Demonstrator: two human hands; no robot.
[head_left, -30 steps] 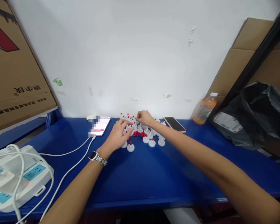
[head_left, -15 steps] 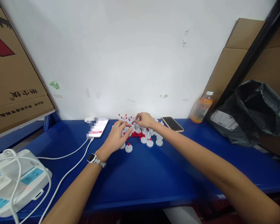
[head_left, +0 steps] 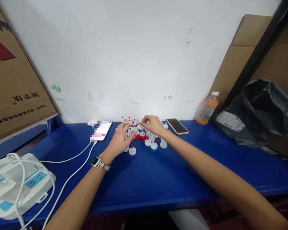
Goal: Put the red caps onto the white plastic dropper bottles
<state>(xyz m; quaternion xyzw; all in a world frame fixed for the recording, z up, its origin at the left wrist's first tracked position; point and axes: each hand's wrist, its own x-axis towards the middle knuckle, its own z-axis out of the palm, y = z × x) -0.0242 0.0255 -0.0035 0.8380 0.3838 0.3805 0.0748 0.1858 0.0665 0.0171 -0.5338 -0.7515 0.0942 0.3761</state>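
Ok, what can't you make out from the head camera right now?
- Head view: the left hand covers some white caps beneath it.
- Whether the right hand pinches anything: too small to tell.
- The lit phone screen is blurred.
- The power strip is cut off by the left edge.
- The black bag runs off the right edge.

My left hand (head_left: 121, 139) and right hand (head_left: 153, 124) rest among white caps (head_left: 153, 145) and red plugs (head_left: 141, 137) near the blue tabletop's (head_left: 158, 179) far edge.
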